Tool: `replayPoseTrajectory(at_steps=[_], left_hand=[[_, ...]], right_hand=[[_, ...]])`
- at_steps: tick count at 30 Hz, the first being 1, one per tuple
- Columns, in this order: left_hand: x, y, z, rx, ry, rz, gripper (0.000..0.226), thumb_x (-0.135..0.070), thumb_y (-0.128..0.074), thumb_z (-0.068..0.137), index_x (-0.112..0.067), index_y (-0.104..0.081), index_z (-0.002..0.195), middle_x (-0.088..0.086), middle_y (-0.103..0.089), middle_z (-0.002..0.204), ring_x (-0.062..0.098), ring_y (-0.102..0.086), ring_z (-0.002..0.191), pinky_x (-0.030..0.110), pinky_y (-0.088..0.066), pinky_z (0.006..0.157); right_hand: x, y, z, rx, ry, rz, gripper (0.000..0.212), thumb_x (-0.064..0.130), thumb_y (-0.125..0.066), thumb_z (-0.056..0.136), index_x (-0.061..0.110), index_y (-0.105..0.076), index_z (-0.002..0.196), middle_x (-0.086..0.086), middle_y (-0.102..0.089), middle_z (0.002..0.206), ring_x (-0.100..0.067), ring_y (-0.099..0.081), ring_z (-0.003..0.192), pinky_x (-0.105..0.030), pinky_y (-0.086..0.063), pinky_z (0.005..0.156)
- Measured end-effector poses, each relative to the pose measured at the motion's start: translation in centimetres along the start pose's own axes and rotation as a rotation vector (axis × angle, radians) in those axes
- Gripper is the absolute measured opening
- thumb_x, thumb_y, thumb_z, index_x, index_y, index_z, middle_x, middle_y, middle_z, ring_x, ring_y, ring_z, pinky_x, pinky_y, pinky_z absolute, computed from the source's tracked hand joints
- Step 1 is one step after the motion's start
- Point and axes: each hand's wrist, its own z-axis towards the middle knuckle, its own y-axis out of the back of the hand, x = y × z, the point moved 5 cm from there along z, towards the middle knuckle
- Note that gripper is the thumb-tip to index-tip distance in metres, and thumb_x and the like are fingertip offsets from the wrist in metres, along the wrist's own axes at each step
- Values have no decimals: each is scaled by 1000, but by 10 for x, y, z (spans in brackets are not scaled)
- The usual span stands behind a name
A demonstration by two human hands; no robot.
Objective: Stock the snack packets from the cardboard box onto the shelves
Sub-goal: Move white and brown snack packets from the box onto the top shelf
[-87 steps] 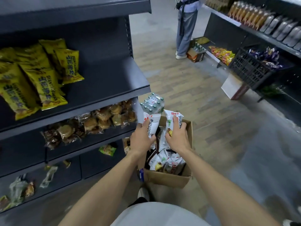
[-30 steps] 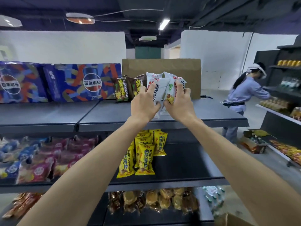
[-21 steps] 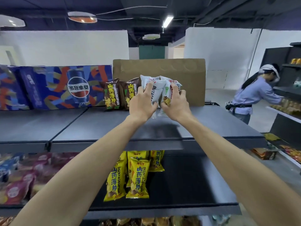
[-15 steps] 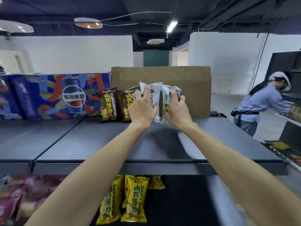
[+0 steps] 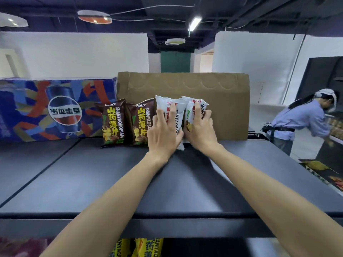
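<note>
Both hands, left (image 5: 164, 132) & right (image 5: 199, 130), fingers straight, press white packets (image 5: 178, 115) upright beside brown packets (image 5: 128, 123) on top shelf (image 5: 111, 179); box contents unseen, rest unclear.

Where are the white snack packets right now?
In the head view, the white snack packets stand upright at the back of the top shelf, right of the brown packets, against the cardboard box, under both hands.
</note>
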Motion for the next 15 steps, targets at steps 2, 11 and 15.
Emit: replayPoseTrajectory(at_steps=[2,11,15], left_hand=[[3,-6,-2,15,21,-12,90,-51,-68,75,-17,-30,149,14,-42,119,29,-51,96,32,-42,48],[7,-16,-6,75,79,-48,104,-58,-68,72,-22,-14,153,15,-31,135,29,-47,99,37,-50,61],[8,-16,-5,47,68,-53,103,-59,-68,72,-23,-16,153,16,-30,137,30,-48,97,37,-50,63]], right_hand=[[-6,-4,-2,13,7,-19,90,32,-64,86,23,-5,154,-15,-30,131,-38,-40,108,-46,-45,79],[-20,-14,1,26,-3,-46,103,35,-67,81,30,5,155,-12,-33,123,-35,-40,107,-39,-42,73],[-20,-12,-1,30,-37,-17,102,36,-68,81,36,4,154,-9,-33,121,-33,-41,109,-37,-41,73]])
